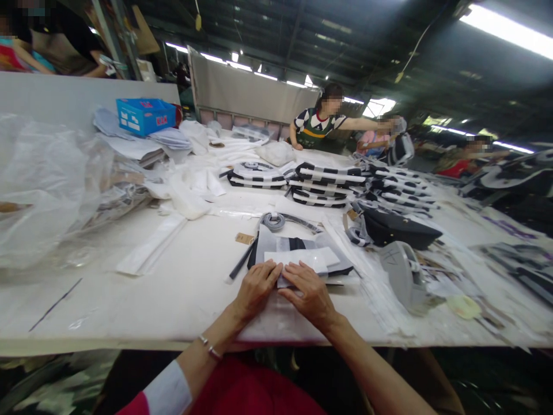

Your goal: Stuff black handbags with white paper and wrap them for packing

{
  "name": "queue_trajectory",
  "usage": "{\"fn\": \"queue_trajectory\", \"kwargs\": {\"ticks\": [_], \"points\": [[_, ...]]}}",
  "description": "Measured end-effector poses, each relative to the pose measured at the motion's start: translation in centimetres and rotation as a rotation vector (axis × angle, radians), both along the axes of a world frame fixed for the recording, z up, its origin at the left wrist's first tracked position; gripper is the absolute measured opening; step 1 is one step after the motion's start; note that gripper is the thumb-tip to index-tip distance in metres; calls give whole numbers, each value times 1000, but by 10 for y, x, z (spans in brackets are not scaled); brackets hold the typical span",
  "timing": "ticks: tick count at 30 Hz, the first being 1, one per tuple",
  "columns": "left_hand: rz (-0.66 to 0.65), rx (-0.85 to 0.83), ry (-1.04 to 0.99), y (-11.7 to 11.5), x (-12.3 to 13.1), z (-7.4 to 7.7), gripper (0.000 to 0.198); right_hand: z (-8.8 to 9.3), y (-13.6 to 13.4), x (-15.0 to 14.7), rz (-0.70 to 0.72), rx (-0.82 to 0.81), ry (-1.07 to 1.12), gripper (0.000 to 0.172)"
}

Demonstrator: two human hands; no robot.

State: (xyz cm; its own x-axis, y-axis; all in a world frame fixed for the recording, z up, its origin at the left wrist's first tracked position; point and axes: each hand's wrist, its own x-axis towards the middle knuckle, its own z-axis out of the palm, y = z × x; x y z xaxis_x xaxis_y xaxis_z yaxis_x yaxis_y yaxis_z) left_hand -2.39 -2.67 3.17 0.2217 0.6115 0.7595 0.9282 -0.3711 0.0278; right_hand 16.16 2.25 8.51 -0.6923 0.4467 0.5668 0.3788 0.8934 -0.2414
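A black-and-white bag (257,253) lies flat on the table before me, with a coiled strap (272,221) at its far side. White wrapping paper (319,259) covers its near part. My left hand (259,285) has its fingers drawn together on the paper's near edge, the fingertips beside those of the other hand. My right hand (311,294) grips the same edge, fingers on top and thumb lower down; the exact hold underneath is hidden. A brown tag (245,238) lies left of the bag.
Stacks of black-and-white striped bags (328,184) stand farther back. A black bag (397,227) and a grey shaped piece (400,271) lie to the right. Plastic film (52,190) heaps at the left, near a blue box (146,116). A co-worker (319,124) reaches sideways across the table.
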Motion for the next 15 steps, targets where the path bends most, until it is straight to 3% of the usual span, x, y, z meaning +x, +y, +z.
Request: {"fn": "queue_trajectory", "kwargs": {"ticks": [5, 15], "points": [[4, 16, 0, 0, 0, 1, 34, 4, 11, 9, 37, -150, 1, 22], [-44, -11, 36, 2, -3, -3, 32, -10, 15, -3, -51, -121, 97, 12]]}}
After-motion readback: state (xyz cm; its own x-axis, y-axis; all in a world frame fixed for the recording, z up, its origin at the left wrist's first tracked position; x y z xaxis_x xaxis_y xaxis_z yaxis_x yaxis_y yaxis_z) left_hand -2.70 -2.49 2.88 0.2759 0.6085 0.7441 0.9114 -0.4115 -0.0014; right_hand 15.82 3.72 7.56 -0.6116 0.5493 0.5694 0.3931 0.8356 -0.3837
